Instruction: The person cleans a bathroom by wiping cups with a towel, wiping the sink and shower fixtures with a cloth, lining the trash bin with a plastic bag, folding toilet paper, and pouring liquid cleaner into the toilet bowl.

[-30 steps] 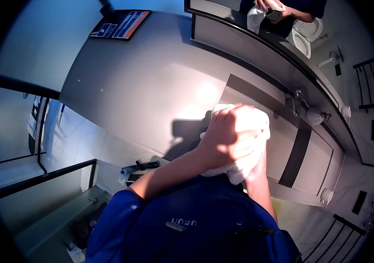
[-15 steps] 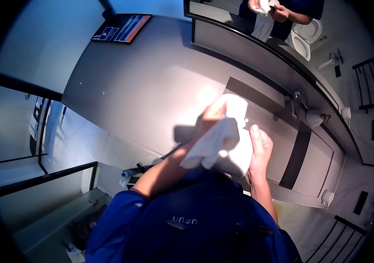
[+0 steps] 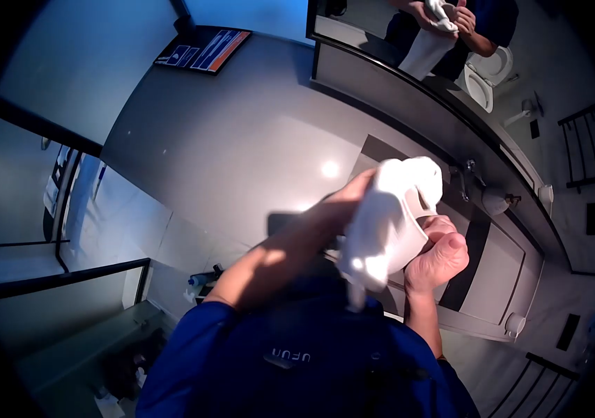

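While our left hand holds a bunched white cloth up over the near side of the sink, what looks like a white cup sits in its folds, mouth tipped toward our right hand. We judge the step in hand to be wiping or drying the cup, with the cloth wrapped about its outside. Our left grip is closed around the bundle, though its fingertips are hidden behind the folds. Our right hand is at the cup's rim, fingers curled in and thumb standing up; whether that grip pinches the wall, has hold of a handle or presses cloth inside, we cannot tell. A loose tail of cloth hangs toward our blue jacket. As we read it, the next move calls for a firm left hold against the wall, so that the cup can be turned without slipping through the fabric, and for clearance from the faucet. Another white cup, the mug, stands well apart at the edge of the surface.
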`<state>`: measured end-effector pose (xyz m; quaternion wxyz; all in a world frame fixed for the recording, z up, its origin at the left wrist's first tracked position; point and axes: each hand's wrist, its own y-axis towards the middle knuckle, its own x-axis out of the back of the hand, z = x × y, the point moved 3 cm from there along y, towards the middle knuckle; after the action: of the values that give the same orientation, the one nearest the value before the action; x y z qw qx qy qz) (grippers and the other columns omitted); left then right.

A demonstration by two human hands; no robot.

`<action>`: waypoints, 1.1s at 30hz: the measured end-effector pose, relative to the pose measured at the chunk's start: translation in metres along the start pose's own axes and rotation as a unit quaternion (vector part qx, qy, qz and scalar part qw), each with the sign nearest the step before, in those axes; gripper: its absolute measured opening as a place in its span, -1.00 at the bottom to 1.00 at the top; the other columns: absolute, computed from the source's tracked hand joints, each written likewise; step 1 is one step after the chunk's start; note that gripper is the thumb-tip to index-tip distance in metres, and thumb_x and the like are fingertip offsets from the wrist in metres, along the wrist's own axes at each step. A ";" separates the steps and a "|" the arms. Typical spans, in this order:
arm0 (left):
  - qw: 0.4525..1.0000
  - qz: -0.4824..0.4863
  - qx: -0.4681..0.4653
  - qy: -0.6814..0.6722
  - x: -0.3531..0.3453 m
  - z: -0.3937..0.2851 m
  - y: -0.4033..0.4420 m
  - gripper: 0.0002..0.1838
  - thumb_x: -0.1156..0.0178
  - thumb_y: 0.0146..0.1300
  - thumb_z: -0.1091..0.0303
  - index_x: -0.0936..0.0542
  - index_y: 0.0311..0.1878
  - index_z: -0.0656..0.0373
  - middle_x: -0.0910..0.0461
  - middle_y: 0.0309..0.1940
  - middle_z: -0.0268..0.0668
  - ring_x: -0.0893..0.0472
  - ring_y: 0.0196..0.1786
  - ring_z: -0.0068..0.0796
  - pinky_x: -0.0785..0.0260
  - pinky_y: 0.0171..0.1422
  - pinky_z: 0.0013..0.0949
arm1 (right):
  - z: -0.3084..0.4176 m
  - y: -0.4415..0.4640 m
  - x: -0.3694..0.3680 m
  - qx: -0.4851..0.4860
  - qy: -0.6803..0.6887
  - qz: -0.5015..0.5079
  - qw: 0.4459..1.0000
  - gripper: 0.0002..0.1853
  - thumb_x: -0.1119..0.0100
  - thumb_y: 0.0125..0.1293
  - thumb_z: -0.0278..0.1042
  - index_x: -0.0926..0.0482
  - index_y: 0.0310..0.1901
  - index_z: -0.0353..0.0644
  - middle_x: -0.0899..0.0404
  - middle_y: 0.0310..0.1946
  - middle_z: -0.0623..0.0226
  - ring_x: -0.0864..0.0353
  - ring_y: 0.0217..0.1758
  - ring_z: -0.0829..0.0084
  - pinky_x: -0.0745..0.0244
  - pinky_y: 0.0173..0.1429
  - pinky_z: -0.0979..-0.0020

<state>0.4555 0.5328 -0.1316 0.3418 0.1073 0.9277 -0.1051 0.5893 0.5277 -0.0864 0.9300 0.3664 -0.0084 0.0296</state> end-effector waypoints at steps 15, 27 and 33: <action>0.926 0.012 -0.016 0.376 -0.008 0.004 -0.067 -0.54 -0.20 0.09 0.24 -0.43 0.08 0.11 -0.47 -0.17 -0.17 -0.54 -0.16 -0.20 -0.41 -0.11 -0.25 | -0.079 0.000 0.017 -0.512 0.413 -0.171 0.734 -0.36 0.31 0.35 0.25 -0.42 0.02 -0.24 -0.53 -0.11 0.17 -0.56 -0.10 0.23 -0.53 -0.03 0.24; 0.742 -0.178 -0.314 0.564 -0.046 -0.005 -0.054 -0.63 -0.17 0.06 0.45 -0.55 -0.01 -0.04 -0.49 -0.20 -0.18 -0.57 -0.30 -0.26 -0.47 -0.33 -0.31 | -0.098 -0.026 0.023 -0.512 0.440 -0.181 0.715 -0.30 0.31 0.30 0.34 -0.44 -0.03 -0.25 -0.55 -0.12 0.17 -0.55 -0.09 0.23 -0.49 0.01 0.25; 0.778 -0.044 -0.302 0.549 -0.043 0.025 -0.063 -0.75 -0.15 0.11 0.54 -0.59 -0.10 0.24 -0.48 -0.21 -0.13 -0.57 -0.27 -0.30 -0.45 -0.22 -0.34 | -0.098 -0.015 0.039 -0.438 0.366 -0.200 0.797 -0.30 0.24 0.29 0.32 -0.42 0.06 -0.25 -0.53 -0.06 0.15 -0.54 -0.03 0.23 -0.48 0.06 0.23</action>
<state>0.4858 0.4607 -0.1141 -0.2160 -0.0025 0.9458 0.2425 0.6284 0.5856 -0.1668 0.9102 -0.1242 0.3938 -0.0324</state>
